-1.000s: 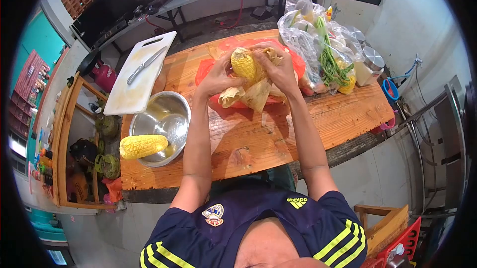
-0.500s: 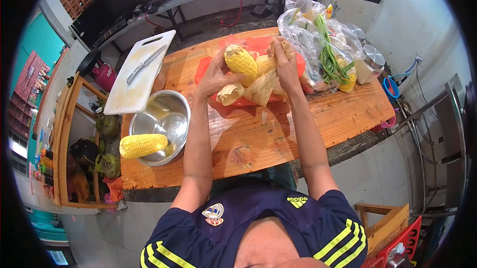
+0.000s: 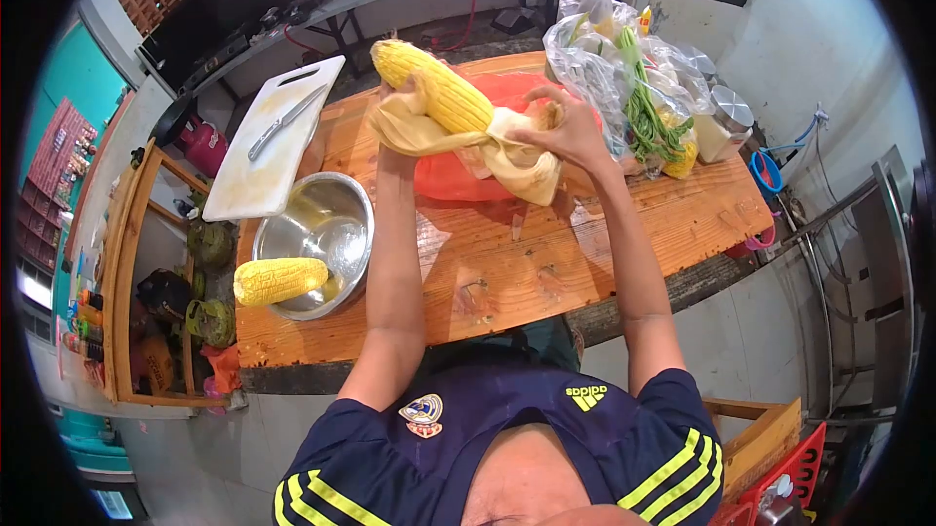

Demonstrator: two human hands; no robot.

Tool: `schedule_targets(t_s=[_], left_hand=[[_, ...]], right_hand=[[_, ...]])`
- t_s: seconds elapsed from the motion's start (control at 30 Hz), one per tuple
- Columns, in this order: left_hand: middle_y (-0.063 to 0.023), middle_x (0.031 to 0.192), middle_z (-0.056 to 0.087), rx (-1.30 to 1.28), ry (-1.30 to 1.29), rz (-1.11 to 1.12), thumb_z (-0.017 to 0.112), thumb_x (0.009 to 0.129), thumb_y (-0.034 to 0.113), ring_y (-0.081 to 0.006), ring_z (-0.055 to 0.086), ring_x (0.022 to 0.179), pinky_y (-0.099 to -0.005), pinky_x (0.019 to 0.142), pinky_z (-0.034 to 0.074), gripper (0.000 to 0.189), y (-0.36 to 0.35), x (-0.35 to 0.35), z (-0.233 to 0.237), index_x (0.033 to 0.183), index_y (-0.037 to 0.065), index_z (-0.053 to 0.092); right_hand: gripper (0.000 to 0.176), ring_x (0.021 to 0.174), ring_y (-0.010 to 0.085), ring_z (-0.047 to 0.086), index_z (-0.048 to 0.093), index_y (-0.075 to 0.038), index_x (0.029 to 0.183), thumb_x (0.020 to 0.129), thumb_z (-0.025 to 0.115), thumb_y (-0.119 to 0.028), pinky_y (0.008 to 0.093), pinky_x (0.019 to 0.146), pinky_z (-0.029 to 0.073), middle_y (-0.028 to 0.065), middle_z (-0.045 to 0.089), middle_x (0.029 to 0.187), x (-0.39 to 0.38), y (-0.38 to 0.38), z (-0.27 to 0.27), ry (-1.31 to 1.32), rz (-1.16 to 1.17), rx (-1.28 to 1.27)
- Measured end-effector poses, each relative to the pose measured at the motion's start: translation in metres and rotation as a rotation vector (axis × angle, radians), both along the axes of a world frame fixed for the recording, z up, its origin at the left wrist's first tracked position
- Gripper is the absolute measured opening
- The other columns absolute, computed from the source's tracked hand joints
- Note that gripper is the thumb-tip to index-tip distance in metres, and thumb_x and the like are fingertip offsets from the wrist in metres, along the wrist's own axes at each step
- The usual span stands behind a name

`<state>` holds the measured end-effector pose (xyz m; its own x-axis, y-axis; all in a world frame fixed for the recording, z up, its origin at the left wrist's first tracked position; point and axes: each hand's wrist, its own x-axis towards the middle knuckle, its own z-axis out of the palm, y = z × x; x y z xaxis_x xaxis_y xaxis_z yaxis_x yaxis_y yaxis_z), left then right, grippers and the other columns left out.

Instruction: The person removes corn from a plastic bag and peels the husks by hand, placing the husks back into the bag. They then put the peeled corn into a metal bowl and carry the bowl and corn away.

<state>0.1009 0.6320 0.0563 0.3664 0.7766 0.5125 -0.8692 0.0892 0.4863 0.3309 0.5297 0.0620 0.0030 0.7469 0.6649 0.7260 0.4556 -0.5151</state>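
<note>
An ear of corn (image 3: 444, 92) with its yellow kernels bare is held up over the table, tilted with its tip to the upper left. Its pale husk (image 3: 429, 133) is peeled back and hangs about the base. My left hand (image 3: 398, 97) is closed on the husk beside the cob, its fingers partly hidden. My right hand (image 3: 577, 131) grips the stalk end with the husk there. Under the hands lies a red plastic bag (image 3: 458, 183). A husked ear of corn (image 3: 281, 281) rests across the rim of a steel bowl (image 3: 359, 233) at the left.
On the table's left corner a white cutting board (image 3: 239, 190) carries a knife (image 3: 283, 124). Clear plastic bags (image 3: 585, 48) with leafy greens (image 3: 643, 107) stand at the right, next to a lidded jar (image 3: 726, 126). The wooden table's front edge (image 3: 468, 336) is close to my body.
The held ear has swung up and to the left, showing more of its length. Its husk now hangs lower, and my right hand has shifted down to the stalk end.
</note>
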Motion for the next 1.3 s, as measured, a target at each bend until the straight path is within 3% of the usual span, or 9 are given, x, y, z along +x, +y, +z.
schedule_targets(t_s=[0.1,0.23,0.37,0.5,0.6,0.73,0.93,1.17,1.3], left_hand=[[-0.0129,0.124,0.056,-0.017,-0.006,0.044,0.064,0.090,0.015,-0.0223,0.059,0.108,-0.0391,0.095,0.051,0.055,0.003,0.002,-0.001,0.140,0.015,0.039],[-0.0135,0.121,0.058,0.076,0.143,0.176,0.065,0.090,0.012,-0.0210,0.061,0.103,-0.0369,0.090,0.054,0.059,0.000,0.003,0.010,0.141,0.015,0.035],[-0.0138,0.119,0.060,0.252,0.424,0.273,0.066,0.088,0.008,-0.0195,0.062,0.100,-0.0344,0.086,0.055,0.064,-0.013,0.006,0.042,0.142,0.014,0.033],[-0.0111,0.113,0.062,0.299,0.461,0.276,0.068,0.084,0.002,-0.0187,0.062,0.100,-0.0334,0.083,0.055,0.059,-0.014,0.019,0.046,0.134,0.011,0.039],[-0.0106,0.111,0.063,0.219,0.332,0.212,0.069,0.082,0.000,-0.0195,0.062,0.101,-0.0355,0.084,0.056,0.051,-0.009,0.031,0.046,0.126,0.010,0.045],[-0.0119,0.111,0.063,0.276,0.345,0.262,0.070,0.081,0.003,-0.0231,0.062,0.104,-0.0390,0.087,0.055,0.047,0.007,0.035,0.045,0.122,0.007,0.049],[-0.0114,0.109,0.063,0.448,0.468,0.221,0.074,0.076,0.008,-0.0232,0.061,0.106,-0.0399,0.091,0.052,0.050,0.009,0.023,0.051,0.120,0.004,0.052],[-0.0057,0.095,0.066,0.243,0.372,0.160,0.077,0.073,0.007,-0.0123,0.063,0.085,-0.0283,0.075,0.053,0.030,-0.010,0.031,0.054,0.099,0.005,0.063],[-0.0029,0.087,0.066,0.210,0.389,0.411,0.076,0.074,0.005,-0.0112,0.062,0.077,-0.0276,0.070,0.051,0.024,-0.010,0.047,0.041,0.094,0.005,0.064]], right_hand=[[0.068,0.098,0.0298,0.066,0.061,-0.008,0.122,0.070,0.081,-0.047,0.0394,0.088,0.048,0.0160,0.067,0.113,0.002,0.003,-0.006,-0.134,-0.019,-0.214],[0.059,0.106,0.0273,0.062,0.057,-0.011,0.130,0.081,0.072,-0.040,0.0380,0.098,0.044,0.0148,0.066,0.113,0.002,0.003,0.012,-0.122,0.033,-0.372],[0.069,0.124,0.0244,0.048,0.048,-0.010,0.139,0.081,0.072,-0.039,0.0359,0.103,0.039,0.0146,0.048,0.137,0.011,0.020,0.020,0.200,0.442,-0.511],[0.088,0.127,0.0334,0.043,0.047,-0.012,0.140,0.070,0.076,-0.057,0.0399,0.105,0.037,0.0204,0.054,0.124,0.004,0.031,0.018,-0.138,0.382,-0.564],[0.079,0.127,0.0277,0.040,0.054,-0.003,0.129,0.068,0.080,-0.046,0.0367,0.103,0.037,0.0173,0.051,0.122,-0.013,0.028,0.024,-0.291,0.196,-0.573],[0.067,0.105,0.0269,0.062,0.063,-0.002,0.115,0.059,0.085,-0.031,0.0386,0.090,0.047,0.0141,0.065,0.116,-0.014,0.050,0.001,0.160,0.350,-0.477],[0.055,0.095,0.0203,0.065,0.065,-0.002,0.112,0.062,0.082,-0.018,0.0344,0.083,0.051,0.0094,0.069,0.104,-0.030,0.053,-0.020,0.578,0.508,-0.447],[0.038,0.082,0.0273,0.069,0.069,-0.001,0.094,0.064,0.081,-0.020,0.0386,0.072,0.053,0.0152,0.071,0.085,-0.033,0.067,-0.034,0.042,0.087,-0.449],[0.035,0.074,0.0361,0.068,0.071,-0.001,0.085,0.065,0.079,-0.029,0.0449,0.064,0.050,0.0198,0.068,0.074,-0.044,0.058,-0.034,0.015,-0.081,-0.257]])
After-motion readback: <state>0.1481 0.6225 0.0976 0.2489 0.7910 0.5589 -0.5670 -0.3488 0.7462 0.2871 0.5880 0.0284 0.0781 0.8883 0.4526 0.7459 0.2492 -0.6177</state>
